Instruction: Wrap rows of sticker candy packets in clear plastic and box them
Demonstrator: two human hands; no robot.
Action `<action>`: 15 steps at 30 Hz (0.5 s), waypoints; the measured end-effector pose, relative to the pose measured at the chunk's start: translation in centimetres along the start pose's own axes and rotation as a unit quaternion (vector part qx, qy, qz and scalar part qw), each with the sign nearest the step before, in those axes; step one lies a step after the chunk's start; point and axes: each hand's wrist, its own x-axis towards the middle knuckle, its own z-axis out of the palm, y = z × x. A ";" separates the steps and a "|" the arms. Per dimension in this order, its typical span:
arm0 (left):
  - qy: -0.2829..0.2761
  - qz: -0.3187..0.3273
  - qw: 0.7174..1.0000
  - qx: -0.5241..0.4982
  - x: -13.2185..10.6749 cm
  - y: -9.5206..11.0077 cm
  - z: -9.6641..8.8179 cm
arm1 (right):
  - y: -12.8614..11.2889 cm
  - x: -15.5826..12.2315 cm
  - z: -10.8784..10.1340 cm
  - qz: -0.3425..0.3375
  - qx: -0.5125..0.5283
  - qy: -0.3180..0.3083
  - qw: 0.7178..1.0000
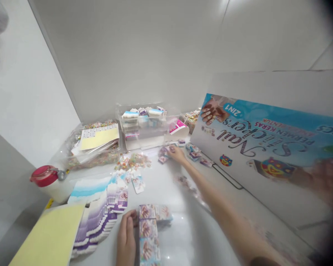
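Note:
My left hand (127, 236) rests on its edge near the front, loosely curved, its palm side facing a row of small printed nail sticker boxes (147, 229). No box shows in that hand. One more box (163, 213) lies at the right of the row's far end. Farther back, my right hand (178, 154) is stretched out with its fingers closed on some small nail sticker boxes (163, 151), slightly blurred. Beside it lies a pile of similar boxes (194, 152).
At left are fanned purple-and-white cards (97, 221), yellow sheet (50, 236) and red-lidded bottle (46, 176). Behind stand a clear bin (147, 129) and a bag of wrapped candies (97, 160). Loose candies (135, 160) lie mid-table. A large printed display box (266, 147) borders the right.

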 end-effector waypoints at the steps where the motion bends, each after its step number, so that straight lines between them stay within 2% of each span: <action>1: 0.000 -0.003 1.000 0.002 0.0 0.1 0.0 | 0.5 -0.1 0.2 0.015 -0.008 0.009 1.000; 4: -0.002 -0.004 1.000 0.010 -0.2 0.7 0.1 | 2.4 -1.2 0.3 0.060 -0.033 0.034 0.997; 7: 0.006 -0.003 1.000 0.008 -0.5 1.5 0.4 | 4.3 -2.7 0.1 0.069 -0.054 0.011 0.996; 11: 0.014 -0.012 1.000 -0.001 -0.6 2.3 0.5 | 4.5 -3.0 -0.1 -0.006 -0.062 -0.027 0.998; 15: 0.011 -0.012 1.000 -0.002 -0.6 2.4 0.5 | 2.8 -0.8 0.3 -0.088 -0.057 -0.057 0.993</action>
